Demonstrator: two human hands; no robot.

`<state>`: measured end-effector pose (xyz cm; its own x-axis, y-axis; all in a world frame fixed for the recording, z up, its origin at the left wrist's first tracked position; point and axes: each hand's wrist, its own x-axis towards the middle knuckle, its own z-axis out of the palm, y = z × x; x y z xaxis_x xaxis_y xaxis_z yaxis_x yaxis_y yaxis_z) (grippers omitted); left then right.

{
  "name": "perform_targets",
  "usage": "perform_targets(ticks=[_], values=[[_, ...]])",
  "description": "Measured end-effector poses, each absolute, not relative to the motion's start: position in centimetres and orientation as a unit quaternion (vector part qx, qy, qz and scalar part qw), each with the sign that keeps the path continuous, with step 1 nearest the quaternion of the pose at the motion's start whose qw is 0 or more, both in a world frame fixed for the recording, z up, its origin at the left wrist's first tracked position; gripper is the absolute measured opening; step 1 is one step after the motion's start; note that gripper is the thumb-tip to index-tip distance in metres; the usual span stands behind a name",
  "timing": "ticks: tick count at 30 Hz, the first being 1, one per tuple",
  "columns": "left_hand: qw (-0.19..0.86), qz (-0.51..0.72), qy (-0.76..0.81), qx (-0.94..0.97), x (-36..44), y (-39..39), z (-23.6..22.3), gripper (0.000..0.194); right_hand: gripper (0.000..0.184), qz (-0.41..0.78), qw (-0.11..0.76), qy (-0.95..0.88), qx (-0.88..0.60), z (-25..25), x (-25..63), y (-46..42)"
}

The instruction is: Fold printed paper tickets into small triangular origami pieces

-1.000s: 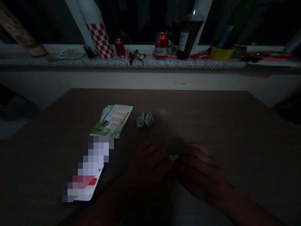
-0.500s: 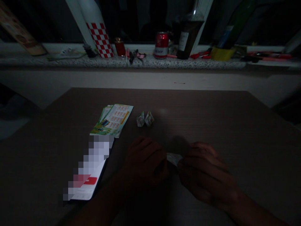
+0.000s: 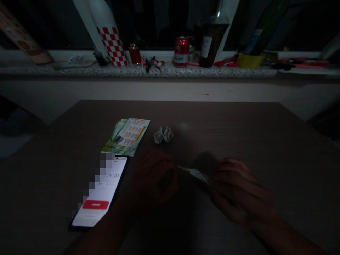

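Note:
My right hand [image 3: 240, 193] is closed on one end of a small folded piece of printed paper [image 3: 196, 173], which sticks out to the left just above the table. My left hand [image 3: 156, 179] is curled, with thumb and fingers drawn together, close by the paper's pointed far end. In the dim light I cannot tell whether its fingertips touch the paper. Beyond the hands stand two small folded paper pieces [image 3: 163, 135] with pointed tops, side by side. A fanned stack of printed cards [image 3: 129, 136] lies to their left.
A lit phone [image 3: 98, 198] lies beside my left forearm on the dark wooden table [image 3: 225, 127]. Along the stone windowsill [image 3: 127, 72] behind stand a red can [image 3: 181, 51], a red-and-white checked bottle [image 3: 113, 44], a dark bottle [image 3: 211, 46] and small clutter.
My left hand has moved left and my right hand slightly right, so the gap between them is wider. More of the folded paper shows. My left forearm now leaves more of the phone in view.

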<state>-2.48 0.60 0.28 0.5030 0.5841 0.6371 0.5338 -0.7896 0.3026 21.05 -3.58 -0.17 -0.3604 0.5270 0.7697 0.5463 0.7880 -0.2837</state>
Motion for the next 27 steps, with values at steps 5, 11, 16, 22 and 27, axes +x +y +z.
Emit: perform_targets(ticks=[5,11,16,22,27], values=[[0.049,0.355,0.297,0.885,-1.2,-0.1,0.1,0.013,0.014,0.017,0.461,-0.824,-0.330,-0.4,20.7,-3.3],[0.046,0.312,0.263,0.912,-1.1,0.1,0.0,0.007,0.019,0.011,0.463,-0.819,-0.338,-0.2,20.1,-3.1],[0.047,0.303,0.244,0.920,-0.4,-0.6,-0.3,0.012,0.017,0.000,0.445,-0.834,-0.325,-1.4,19.8,-3.1],[0.054,0.320,0.237,0.916,-0.6,-0.7,-0.1,0.011,0.018,-0.029,0.437,-0.821,-0.366,-1.1,19.9,-2.9],[0.066,0.334,0.236,0.910,-1.5,-0.5,0.4,0.009,0.017,-0.036,0.435,-0.814,-0.384,-0.8,21.3,-2.2]])
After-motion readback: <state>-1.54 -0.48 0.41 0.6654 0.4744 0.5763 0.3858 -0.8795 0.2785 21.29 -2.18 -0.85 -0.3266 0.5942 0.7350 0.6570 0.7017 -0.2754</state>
